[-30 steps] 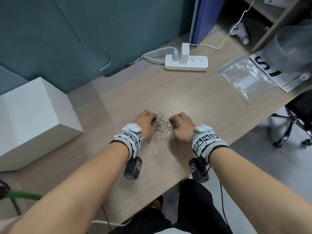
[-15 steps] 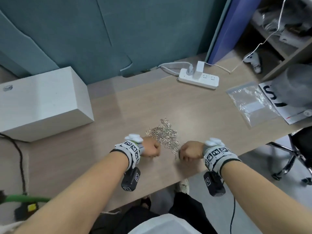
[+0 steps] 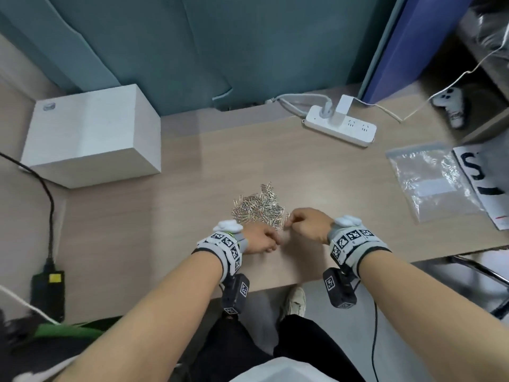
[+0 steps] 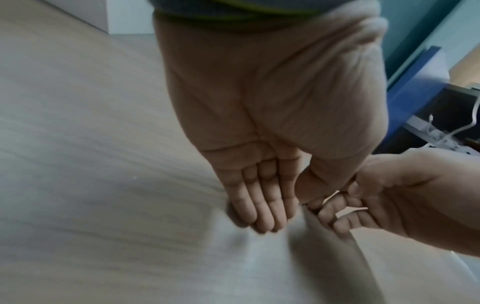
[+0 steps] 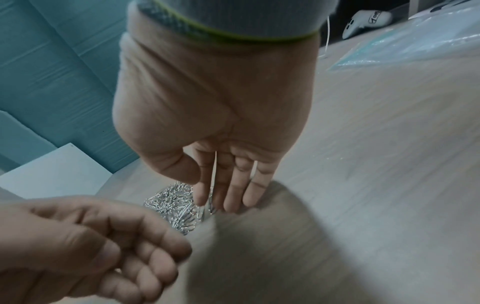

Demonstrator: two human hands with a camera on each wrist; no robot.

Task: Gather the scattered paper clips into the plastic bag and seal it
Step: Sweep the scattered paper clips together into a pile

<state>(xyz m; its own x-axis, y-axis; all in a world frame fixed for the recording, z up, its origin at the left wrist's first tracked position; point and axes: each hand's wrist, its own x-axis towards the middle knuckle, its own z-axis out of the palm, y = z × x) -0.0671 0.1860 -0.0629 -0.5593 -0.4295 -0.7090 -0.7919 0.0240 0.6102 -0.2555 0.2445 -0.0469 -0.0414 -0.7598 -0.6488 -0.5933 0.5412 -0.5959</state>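
A heap of silver paper clips (image 3: 259, 208) lies mid-desk; in the right wrist view the clips (image 5: 176, 205) sit just behind my fingertips. My left hand (image 3: 264, 239) and right hand (image 3: 300, 223) are close together at the heap's near edge, knuckles up. In the left wrist view my left hand (image 4: 285, 209) has its fingers together, tips on the wood, and holds nothing I can see. My right hand (image 5: 207, 195) also sets its fingertips on the desk beside the clips. The clear plastic bag (image 3: 432, 180) lies flat far to the right, untouched.
A white box (image 3: 91, 133) stands at the back left. A white power strip (image 3: 341, 125) with a plugged charger lies at the back. A printed sheet (image 3: 482, 175) lies beside the bag. The desk's (image 3: 179, 257) front edge is just behind my wrists.
My hands left the sides of the heap, drew back toward the desk's front edge, then came together at the heap's near side. The camera view also tilted up.
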